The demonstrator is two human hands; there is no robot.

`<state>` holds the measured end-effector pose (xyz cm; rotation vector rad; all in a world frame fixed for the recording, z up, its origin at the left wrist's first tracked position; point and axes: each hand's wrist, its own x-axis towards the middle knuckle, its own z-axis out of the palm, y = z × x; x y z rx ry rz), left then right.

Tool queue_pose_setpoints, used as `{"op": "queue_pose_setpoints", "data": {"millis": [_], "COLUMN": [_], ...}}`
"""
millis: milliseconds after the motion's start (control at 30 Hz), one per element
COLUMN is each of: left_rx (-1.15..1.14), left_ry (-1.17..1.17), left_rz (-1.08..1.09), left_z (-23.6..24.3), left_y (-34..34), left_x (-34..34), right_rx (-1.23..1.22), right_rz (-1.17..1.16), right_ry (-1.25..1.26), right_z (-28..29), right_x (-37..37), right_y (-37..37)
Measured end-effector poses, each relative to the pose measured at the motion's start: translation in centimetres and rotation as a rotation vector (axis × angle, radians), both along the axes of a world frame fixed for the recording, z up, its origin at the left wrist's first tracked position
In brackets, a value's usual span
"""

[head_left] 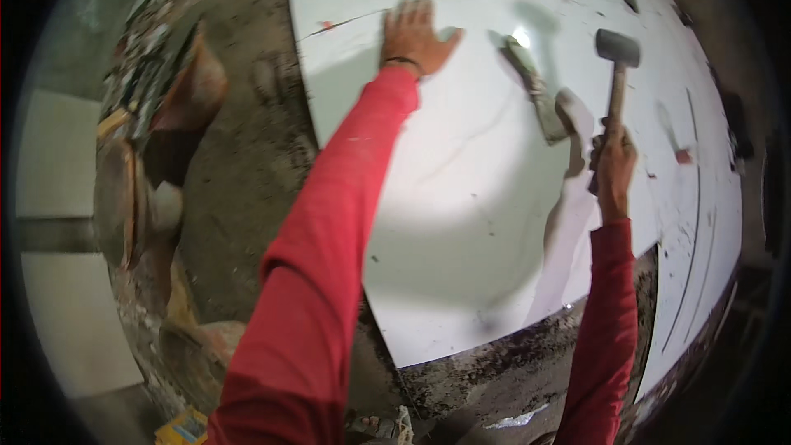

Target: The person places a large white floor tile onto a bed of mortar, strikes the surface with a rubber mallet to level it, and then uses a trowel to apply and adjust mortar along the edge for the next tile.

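Through the head view, I had the right grip (615,163) closed around the handle of a dark-headed mallet (618,62), so this was the nearer hand to it. The mallet's head lay just beyond this grip, and the handle's long axis ran almost straight away from the body, leaning only slightly to the right. The mallet was over the right part of a large white slab (461,198); I judged it was raised, but how high I could not tell. The left grip (416,35) was open, palm down on the slab, well to the left of the mallet, its fingers pointing away. Between both, a narrow greenish tool (534,91) lay slantwise.
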<state>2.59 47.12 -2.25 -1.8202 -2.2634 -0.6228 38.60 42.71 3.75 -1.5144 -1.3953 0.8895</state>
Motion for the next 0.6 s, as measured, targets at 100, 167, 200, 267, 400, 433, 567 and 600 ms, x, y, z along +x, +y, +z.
{"op": "queue_pose_setpoints", "data": {"millis": [100, 167, 200, 267, 400, 433, 567, 600], "left_rx": [-0.02, -0.102, -0.107, -0.081, -0.041, -0.051, -0.099, -0.137], "left_ry": [0.043, 0.038, 0.043, 0.043, 0.005, -0.007, -0.07, -0.102], "left_rz": [-0.022, -0.162, -0.176, -0.209, -0.255, -0.28, -0.32, -0.29], "left_z": [0.3, 0.7, 0.6, 0.5, -0.4, -0.3, 0.0, 0.3], "left_y": [0.3, 1.5, 2.4, 4.5, 8.1, 9.0, 12.6, 13.4], "left_x": [0.0, 0.7, 1.4, 2.2, 3.7, 4.1, 5.1, 5.6], "right_rx": [-0.147, -0.149, -0.108, -0.077, -0.039, 0.022, 0.064, 0.062], "right_rz": [-0.095, -0.147, -0.156, -0.17, -0.21, -0.201, -0.244, -0.254], "right_ry": [0.186, 0.263, 0.273, 0.294, 0.083, 0.045, -0.052, -0.042], "right_z": [-1.4, -1.4, -1.7, -2.5, -2.7, -2.7, -1.1, -1.1], "right_x": [1.7, 3.0, 3.5, 3.7, 2.4, 2.1, 0.4, 0.3], "right_y": [-0.6, -0.6, -0.3, -0.2, -0.5, -0.6, -0.9, -0.9]}}
